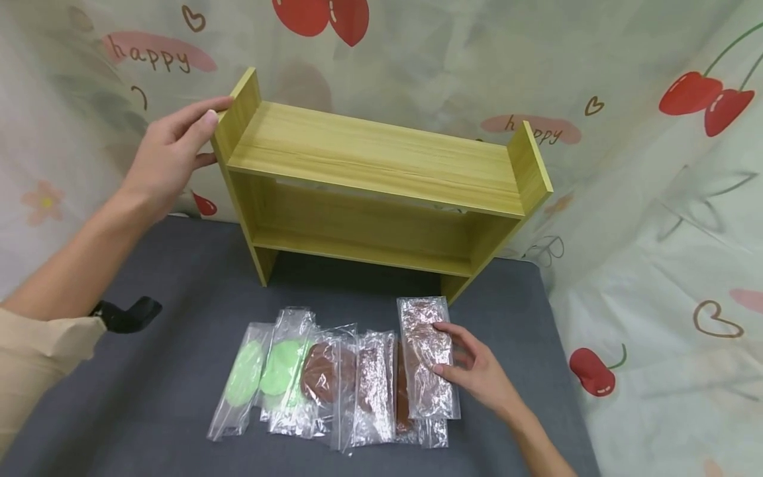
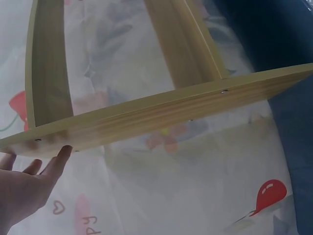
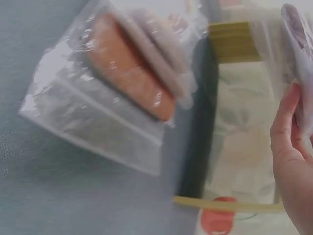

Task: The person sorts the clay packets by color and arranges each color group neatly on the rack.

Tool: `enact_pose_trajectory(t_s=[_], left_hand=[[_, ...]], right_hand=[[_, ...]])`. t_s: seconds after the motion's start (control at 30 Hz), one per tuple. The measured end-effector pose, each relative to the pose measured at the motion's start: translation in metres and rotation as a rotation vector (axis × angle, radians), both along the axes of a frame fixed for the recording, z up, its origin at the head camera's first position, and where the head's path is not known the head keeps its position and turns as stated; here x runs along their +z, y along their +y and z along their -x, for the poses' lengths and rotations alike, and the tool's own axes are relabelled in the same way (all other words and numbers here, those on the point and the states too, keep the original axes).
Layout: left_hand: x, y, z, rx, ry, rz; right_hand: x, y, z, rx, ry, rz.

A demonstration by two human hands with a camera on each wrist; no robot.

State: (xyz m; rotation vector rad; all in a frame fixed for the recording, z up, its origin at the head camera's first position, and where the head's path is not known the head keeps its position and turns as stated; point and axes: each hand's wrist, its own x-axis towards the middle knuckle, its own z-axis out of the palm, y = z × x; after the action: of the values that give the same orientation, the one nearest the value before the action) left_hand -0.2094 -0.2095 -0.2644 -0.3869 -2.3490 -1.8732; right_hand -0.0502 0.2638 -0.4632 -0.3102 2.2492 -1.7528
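My left hand [image 1: 173,142] touches the outer face of the left side panel of a light wooden shelf [image 1: 369,159] near its top. In the left wrist view its fingertips [image 2: 63,152] rest on that panel, fingers fairly straight. My right hand [image 1: 479,371] pinches a clear plastic bag [image 1: 426,391] with a flat brown piece inside, thumb on its near side. This bag overlaps the right end of a row of similar bags. In the right wrist view the held bag [image 3: 293,24] is partly cut off by the frame edge.
The row has bags with light green rounds [image 1: 243,374], a bag with a brown round [image 1: 320,374], and bags with brown slabs [image 1: 372,391], lying on a dark grey cloth surface [image 1: 161,397]. The shelf stands behind them, against a printed curtain [image 1: 405,66] with cherries.
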Motion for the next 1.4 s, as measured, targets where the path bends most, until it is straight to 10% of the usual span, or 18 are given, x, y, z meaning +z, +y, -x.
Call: enact_pose_trajectory(t_s=[0.37, 1.4], left_hand=[[0.005, 0.005, 0.014, -0.006, -0.117, -0.107], [-0.005, 0.017, 0.025, -0.028, -0.102, -0.191]], right_hand=[[0.063, -0.022, 0.012, 0.117, 0.068, 0.054], [0.182, -0.084, 0.07, 0.389, 0.216, 0.178]])
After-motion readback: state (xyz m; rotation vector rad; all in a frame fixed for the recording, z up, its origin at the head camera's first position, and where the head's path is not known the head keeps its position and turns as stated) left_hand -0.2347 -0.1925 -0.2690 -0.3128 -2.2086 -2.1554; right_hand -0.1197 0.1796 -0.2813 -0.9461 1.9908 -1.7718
